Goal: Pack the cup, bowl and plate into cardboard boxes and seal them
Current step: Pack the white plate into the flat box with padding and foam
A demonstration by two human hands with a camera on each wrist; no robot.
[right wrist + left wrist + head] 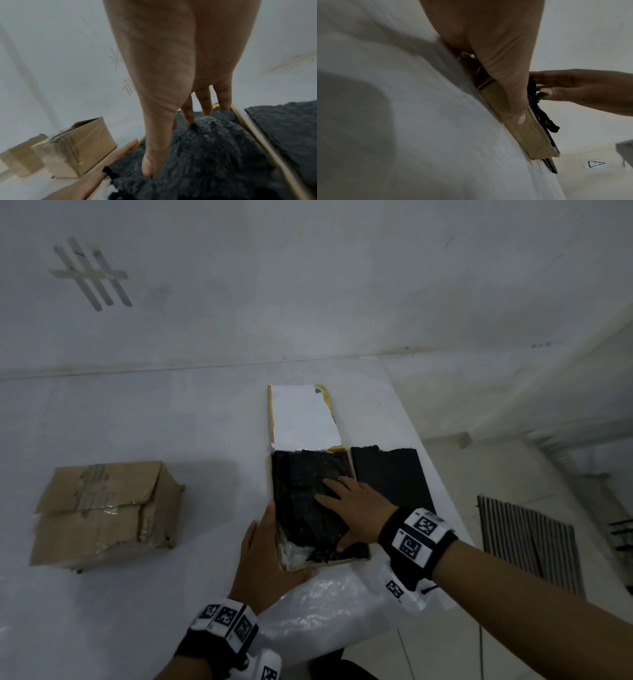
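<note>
A flat open cardboard box (pixel 273 474) lies in the middle of the white table, filled with black bubble wrap (pixel 308 494). My right hand (pixel 352 508) presses flat on that wrap, fingers spread. The left hand (pixel 263 556) lies with straight fingers against the box's left wall (pixel 527 135), thumb along the near corner. A white lid flap (pixel 301 416) lies open away from me and a black flap (pixel 390 474) lies open to the right. In the right wrist view the fingers (pixel 205 102) sink into the wrap (pixel 214 148). Whatever is under the wrap is hidden; no cup, bowl or plate shows.
A taped-up cardboard box (pixel 102 508) stands to the left on the table; the right wrist view shows it (pixel 77 146) with another box behind it. Clear plastic film (pixel 325 611) lies at the near table edge. The table's right edge runs just past the black flap.
</note>
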